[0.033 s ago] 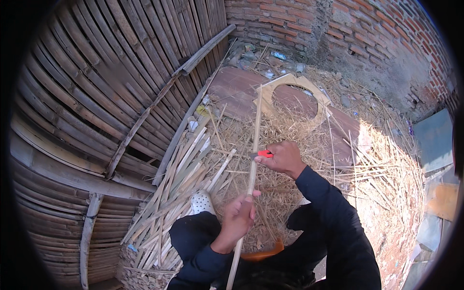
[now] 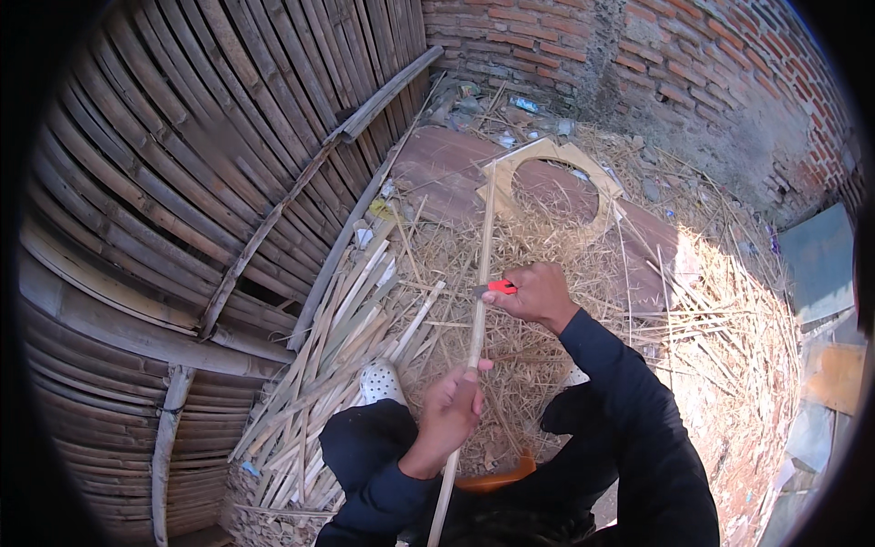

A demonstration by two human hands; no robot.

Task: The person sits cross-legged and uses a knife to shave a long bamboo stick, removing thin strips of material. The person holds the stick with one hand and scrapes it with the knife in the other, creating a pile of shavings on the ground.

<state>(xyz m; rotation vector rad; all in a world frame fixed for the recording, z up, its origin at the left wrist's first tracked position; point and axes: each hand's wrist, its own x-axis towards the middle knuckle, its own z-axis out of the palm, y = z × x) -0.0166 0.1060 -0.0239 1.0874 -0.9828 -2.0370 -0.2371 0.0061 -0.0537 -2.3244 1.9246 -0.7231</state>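
Note:
A long pale bamboo strip point(image 2: 484, 237) runs from near my body up to the far wooden ring. Low on the strip, my left hand point(image 2: 448, 401) is wrapped round it. Farther up, my right hand point(image 2: 538, 294) grips a small red-handled knife point(image 2: 499, 287). Its short grey blade lies across the strip, touching it or very close; how deep it sits cannot be made out. The strip's far end meets the left side of a flat, angular wooden board with a large round hole point(image 2: 597, 178), propped among the shavings.
Several split strips point(image 2: 319, 374) lie heaped on the left beside a spotted shoe point(image 2: 381, 381). Shavings point(image 2: 538, 237) cover the ground and a brown board point(image 2: 437, 164). A bamboo wall point(image 2: 228, 137) stands left, a brick wall point(image 2: 547, 46) behind. Something orange point(image 2: 501, 476) shows beneath me.

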